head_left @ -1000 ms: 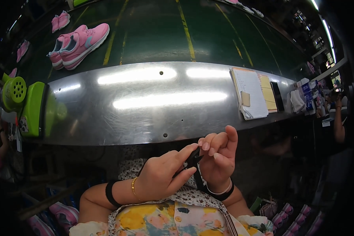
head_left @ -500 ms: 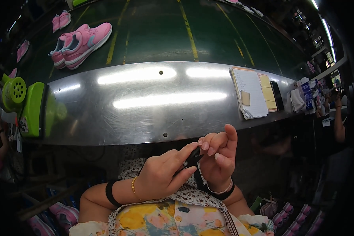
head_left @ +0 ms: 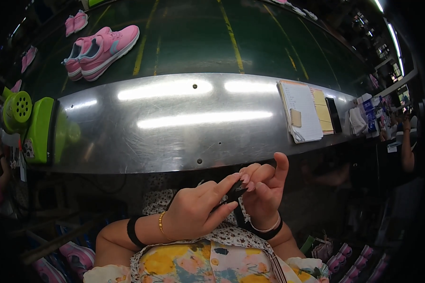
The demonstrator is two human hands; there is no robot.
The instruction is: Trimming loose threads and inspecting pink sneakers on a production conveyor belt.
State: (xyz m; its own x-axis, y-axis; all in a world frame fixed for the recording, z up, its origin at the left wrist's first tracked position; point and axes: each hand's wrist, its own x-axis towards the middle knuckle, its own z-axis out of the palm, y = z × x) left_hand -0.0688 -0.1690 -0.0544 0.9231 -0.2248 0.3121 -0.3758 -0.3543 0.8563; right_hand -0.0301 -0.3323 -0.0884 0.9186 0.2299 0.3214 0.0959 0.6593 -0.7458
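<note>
My left hand [head_left: 193,210], with a gold bracelet at its wrist, is closed around small black thread snips [head_left: 237,190]. Two dark pointed tips show between its index finger and thumb, standing apart; the rest is hidden in the palm. Those tips meet the curled fingertips of my right hand [head_left: 264,186], just short of the metal table's near edge. My left index finger touches these fingertips too. One finger of the right hand sticks up while the others bend inward. Whether anything thin lies in them cannot be made out.
Beyond the steel table [head_left: 174,146] runs a green belt [head_left: 189,42] carrying pink shoes [head_left: 101,53]. A bright green fan [head_left: 19,111] stands at the left. An open notebook [head_left: 301,113] and a dark phone [head_left: 333,114] lie at the right. More pink shoes [head_left: 78,254] sit low at left.
The pink shoes on the belt have shifted slightly right. The snips' tips now show spread apart against my right fingertips, and the right hand has lowered a little.
</note>
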